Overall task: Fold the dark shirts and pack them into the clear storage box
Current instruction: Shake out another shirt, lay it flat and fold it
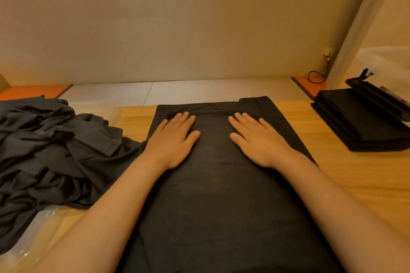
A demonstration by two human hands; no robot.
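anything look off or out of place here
The shirt under the flat left hand and right hand has a stepped far edge: its right corner juts past the rest, so the layers are not lined up. On the left, the heap of unfolded shirts spills over the clear plastic beneath it.

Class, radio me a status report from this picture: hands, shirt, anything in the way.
Left hand and right hand open, pressing flat on shirt. Shirt lies lengthwise on table. Loose pile crowds its left edge; folded stack apart, right.
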